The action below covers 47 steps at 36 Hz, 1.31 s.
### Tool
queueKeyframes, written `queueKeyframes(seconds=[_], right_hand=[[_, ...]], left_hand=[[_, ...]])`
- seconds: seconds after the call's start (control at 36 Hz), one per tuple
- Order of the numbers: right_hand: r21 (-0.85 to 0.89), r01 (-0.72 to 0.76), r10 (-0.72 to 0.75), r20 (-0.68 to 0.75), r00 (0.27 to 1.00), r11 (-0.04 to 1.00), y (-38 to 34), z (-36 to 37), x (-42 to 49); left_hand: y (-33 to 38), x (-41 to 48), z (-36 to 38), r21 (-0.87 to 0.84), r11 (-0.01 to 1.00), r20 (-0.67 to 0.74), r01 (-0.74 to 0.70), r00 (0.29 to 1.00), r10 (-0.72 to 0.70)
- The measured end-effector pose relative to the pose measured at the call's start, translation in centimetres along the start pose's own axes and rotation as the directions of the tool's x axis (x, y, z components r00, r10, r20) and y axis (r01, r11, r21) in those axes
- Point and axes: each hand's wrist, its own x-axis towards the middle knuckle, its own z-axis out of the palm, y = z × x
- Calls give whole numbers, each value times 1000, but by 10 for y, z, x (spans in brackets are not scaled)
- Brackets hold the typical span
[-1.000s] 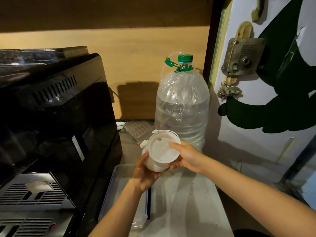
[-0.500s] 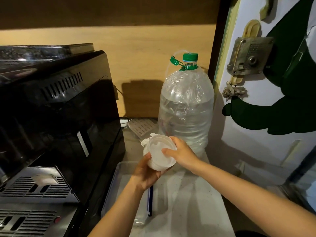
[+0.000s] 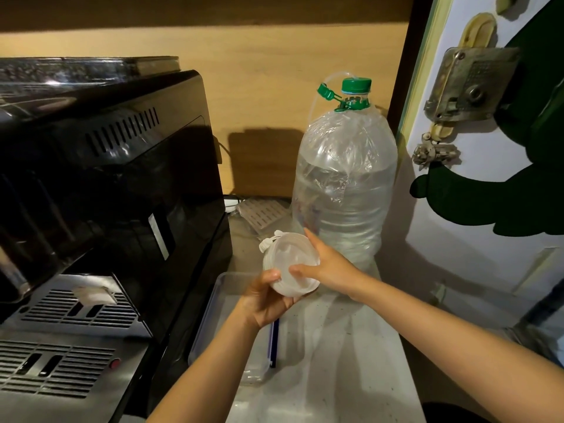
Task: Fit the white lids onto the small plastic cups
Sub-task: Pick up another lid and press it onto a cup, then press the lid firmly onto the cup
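Note:
I hold a small white plastic cup [image 3: 287, 286] in front of me above the counter, tilted so its top faces me. A white lid [image 3: 291, 254] with a small tab on its upper left sits on the cup's mouth. My left hand [image 3: 265, 303] grips the cup from below, thumb on the lower left rim. My right hand [image 3: 323, 267] wraps the right side, thumb pressing on the lid's lower part and fingers on its upper right edge. The cup's base is hidden behind my left palm.
A black coffee machine [image 3: 122, 184] with a metal drip grille fills the left. A large water bottle [image 3: 345, 184] with a green cap stands just behind my hands. A clear plastic tray [image 3: 210, 319] lies on the pale counter [image 3: 341, 361] below. A door with a metal lock [image 3: 470, 87] is on the right.
Both hands have kept hold of the cup and lid. My right thumb has slid from the lid's right edge to its lower part. The view has shifted a little.

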Motion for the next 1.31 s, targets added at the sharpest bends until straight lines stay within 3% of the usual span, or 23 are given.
queueKeyframes(seconds=[0.56,0.69,0.81,0.92,1.0,1.14,1.22,1.31], right_hand=[[-129,82,-54,203,978,988,-5,2,12],[-144,59,-20,257,966,988,-5,6,16],[-142,26,25,342,939,990,-3,10,28],[59,-108,78,384,920,992,-1,19,42],[219,-200,106,378,920,955,3,27,51],[173,-108,36,375,927,979,-3,46,65],[129,-32,-10,311,950,991,0,57,76],[60,53,-70,350,934,997,2,61,82]], left_hand=[[4,-13,-9,123,990,32,73,996,-78],[7,-18,-11,142,987,-40,80,996,-75],[11,-25,-15,294,950,-157,105,986,-61],[17,-31,-17,488,862,-315,138,949,27],[20,-34,-19,667,720,-363,190,927,91],[19,-34,-34,849,478,-389,226,879,275],[17,-35,-40,874,299,-478,383,793,379],[16,-36,-45,813,168,-576,558,726,376]])
